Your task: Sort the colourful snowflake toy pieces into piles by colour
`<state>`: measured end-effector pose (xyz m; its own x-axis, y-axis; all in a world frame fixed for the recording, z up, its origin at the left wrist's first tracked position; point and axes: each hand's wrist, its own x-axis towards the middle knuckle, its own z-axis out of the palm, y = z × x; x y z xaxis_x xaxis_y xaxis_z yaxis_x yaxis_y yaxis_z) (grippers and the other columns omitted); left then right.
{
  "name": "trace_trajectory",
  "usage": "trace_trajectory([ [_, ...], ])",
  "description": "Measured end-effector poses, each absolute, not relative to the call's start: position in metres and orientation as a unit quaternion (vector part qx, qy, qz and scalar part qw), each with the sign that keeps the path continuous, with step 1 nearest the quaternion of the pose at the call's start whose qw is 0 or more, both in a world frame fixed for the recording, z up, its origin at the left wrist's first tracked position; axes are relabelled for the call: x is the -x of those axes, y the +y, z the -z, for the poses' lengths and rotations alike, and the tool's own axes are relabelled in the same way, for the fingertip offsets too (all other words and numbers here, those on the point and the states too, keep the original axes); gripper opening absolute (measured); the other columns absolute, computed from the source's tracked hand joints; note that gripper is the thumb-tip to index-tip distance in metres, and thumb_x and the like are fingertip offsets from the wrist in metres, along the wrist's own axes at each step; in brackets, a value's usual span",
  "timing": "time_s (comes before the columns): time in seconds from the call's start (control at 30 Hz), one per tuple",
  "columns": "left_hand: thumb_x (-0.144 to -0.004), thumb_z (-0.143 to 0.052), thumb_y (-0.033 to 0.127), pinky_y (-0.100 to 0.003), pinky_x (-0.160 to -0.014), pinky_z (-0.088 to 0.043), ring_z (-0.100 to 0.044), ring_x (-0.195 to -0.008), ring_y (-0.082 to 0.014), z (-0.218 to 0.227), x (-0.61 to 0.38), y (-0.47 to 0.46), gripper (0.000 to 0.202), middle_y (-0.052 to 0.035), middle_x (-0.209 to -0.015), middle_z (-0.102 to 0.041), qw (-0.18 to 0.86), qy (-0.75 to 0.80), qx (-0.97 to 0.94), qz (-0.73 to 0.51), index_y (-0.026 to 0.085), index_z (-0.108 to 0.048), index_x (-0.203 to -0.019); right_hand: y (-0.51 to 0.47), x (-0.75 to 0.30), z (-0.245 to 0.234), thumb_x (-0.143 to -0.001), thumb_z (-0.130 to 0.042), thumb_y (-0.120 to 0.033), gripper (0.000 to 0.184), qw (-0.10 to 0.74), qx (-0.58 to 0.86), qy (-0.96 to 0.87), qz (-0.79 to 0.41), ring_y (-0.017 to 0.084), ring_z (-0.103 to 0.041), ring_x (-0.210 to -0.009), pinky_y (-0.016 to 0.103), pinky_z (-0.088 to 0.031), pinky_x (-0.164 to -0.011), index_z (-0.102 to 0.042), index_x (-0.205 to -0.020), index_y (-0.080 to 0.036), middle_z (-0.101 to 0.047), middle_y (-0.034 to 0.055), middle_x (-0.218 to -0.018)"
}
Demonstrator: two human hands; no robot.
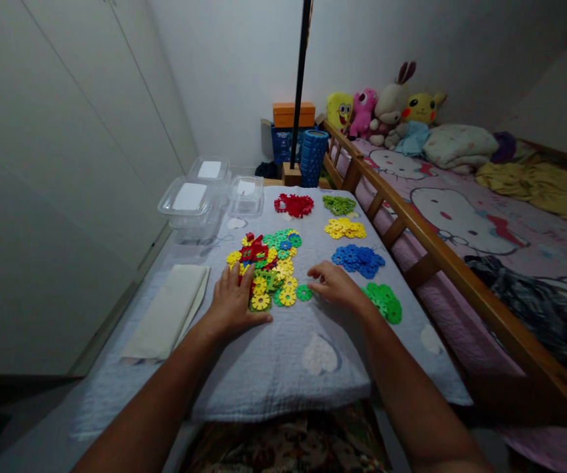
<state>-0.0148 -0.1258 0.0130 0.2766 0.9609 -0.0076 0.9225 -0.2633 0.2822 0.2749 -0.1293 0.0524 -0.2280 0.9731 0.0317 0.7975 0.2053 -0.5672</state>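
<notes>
Fingers of the left hand (pixel 234 302) lie spread over the near-left edge of the mixed flower-disc pile (pixel 284 268), hiding pieces. Right of that pile, the right hand (pixel 337 284) curls beside a green flower disc (pixel 304 293), its grip impossible to tell, and partly blocks a green heap (pixel 386 303). Left of the pile: folded cream cloth (pixel 167 312), clear lidded containers (pixel 192 202), contents indistinct.

Mixed pile (pixel 286 269) on table (pixel 273 387); left hand (pixel 232 299) on its left edge, right hand (pixel 335 284) just right. From afar I see five piles (pixel 358 261) behind and rightward, tubs (pixel 189 205) back left, folded sheet (pixel 167 312) left, bed (pixel 504 197) right.
</notes>
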Motion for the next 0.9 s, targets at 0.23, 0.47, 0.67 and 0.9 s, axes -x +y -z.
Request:
trace_trajectory([
  [0.23,-0.053,-0.084,0.069,-0.065,-0.117,-0.025,-0.017,-0.152,-0.0533,-0.014,0.006,-0.117,0.128,-0.0236,-0.167,-0.019,0.112,0.578,-0.802,-0.099,0.024,-0.029,-0.159,-0.139,-0.249,-0.041,-0.078,-0.074,-0.017,0.017,0.156,0.59,-0.768,-0.195,0.017,-0.054,-0.089,0.027,-0.039,-0.08,-0.067,-0.095,-0.018,-0.061,0.0038,-0.095],
  [0.47,-0.057,-0.083,0.07,-0.07,-0.116,-0.022,-0.01,-0.153,-0.052,-0.019,-0.021,-0.122,0.119,-0.0208,-0.168,-0.018,0.094,0.565,-0.806,-0.152,0.026,-0.036,-0.156,-0.143,-0.274,-0.055,-0.078,-0.061,-0.015,0.004,0.243,0.601,-0.7,-0.298,0.013,-0.053,-0.07,0.024,-0.036,-0.065,-0.06,-0.077,-0.019,-0.06,-0.0027,-0.073],
  [0.67,-0.068,-0.077,0.068,-0.069,-0.12,-0.015,-0.019,-0.152,-0.0463,-0.016,-0.036,-0.132,0.095,-0.0189,-0.164,-0.031,0.059,0.546,-0.813,-0.192,0.024,-0.049,-0.147,-0.169,-0.348,-0.076,-0.074,-0.064,-0.036,0.016,0.35,0.655,-0.587,-0.322,0.015,-0.055,-0.066,0.025,-0.041,-0.062,-0.063,-0.078,-0.02,-0.063,-0.0009,-0.072],
  [0.9,-0.078,-0.071,0.062,-0.064,-0.124,-0.005,-0.025,-0.152,-0.0402,-0.014,-0.036,-0.135,0.074,-0.0175,-0.158,-0.042,0.047,0.504,-0.835,-0.216,0.023,-0.056,-0.14,-0.203,-0.388,-0.062,-0.073,-0.067,-0.041,0.023,0.329,0.684,-0.548,-0.352,0.015,-0.055,-0.062,0.025,-0.04,-0.056,-0.066,-0.081,-0.02,-0.063,0.0002,-0.071],
])
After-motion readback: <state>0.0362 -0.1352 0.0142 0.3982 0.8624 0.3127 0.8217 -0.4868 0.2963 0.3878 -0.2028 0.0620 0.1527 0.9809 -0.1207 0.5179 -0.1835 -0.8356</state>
